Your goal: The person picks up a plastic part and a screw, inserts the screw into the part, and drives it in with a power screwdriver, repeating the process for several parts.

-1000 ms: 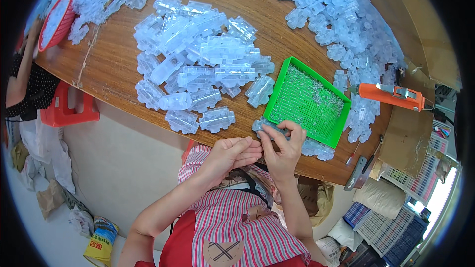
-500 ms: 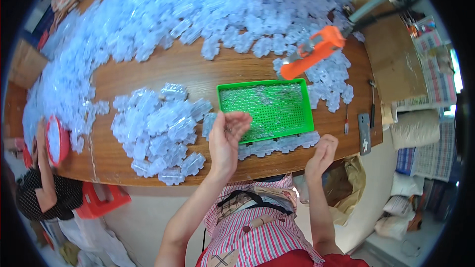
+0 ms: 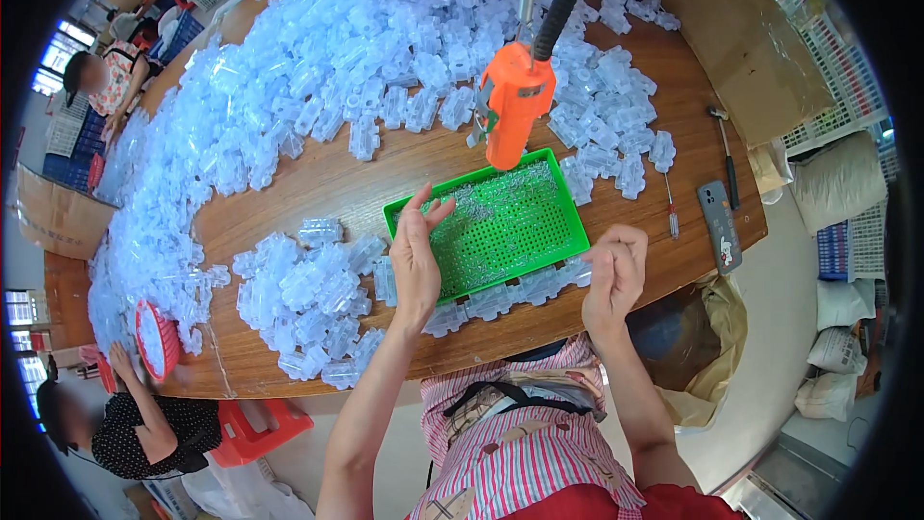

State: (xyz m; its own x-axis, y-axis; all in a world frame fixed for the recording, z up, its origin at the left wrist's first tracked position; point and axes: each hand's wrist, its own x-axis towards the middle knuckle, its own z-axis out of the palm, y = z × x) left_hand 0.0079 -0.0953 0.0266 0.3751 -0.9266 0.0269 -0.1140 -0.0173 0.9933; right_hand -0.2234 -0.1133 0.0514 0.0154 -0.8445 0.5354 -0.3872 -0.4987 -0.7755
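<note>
A green tray (image 3: 568, 221) with a perforated bottom stands in front of me, and many tiny shiny metal pieces (image 3: 481, 207) are scattered in it. My left hand (image 3: 416, 265) is at the tray's left edge, its fingers stretched upward and apart, and I see nothing in it. Off the tray's near right corner, my right hand (image 3: 616, 279) has its fingers curled and pinched together; whatever they may hold is hidden. Clear plastic pieces (image 3: 491, 303) lie in a row along the tray's near side. An orange power tool (image 3: 517, 106) hangs over the tray's far edge.
A small heap of clear plastic pieces (image 3: 303, 294) lies left of the tray; a huge pile (image 3: 385, 29) covers the far table. To the right are a screwdriver (image 3: 672, 217), a hammer (image 3: 729, 164) and a phone (image 3: 719, 226). A co-worker (image 3: 144, 429) sits at left by a red basket (image 3: 159, 339).
The whole view has shifted and turned. The orange tool has swung left and hangs more upright. My right hand's fingers look more curled; my left hand stays by the tray's left side.
</note>
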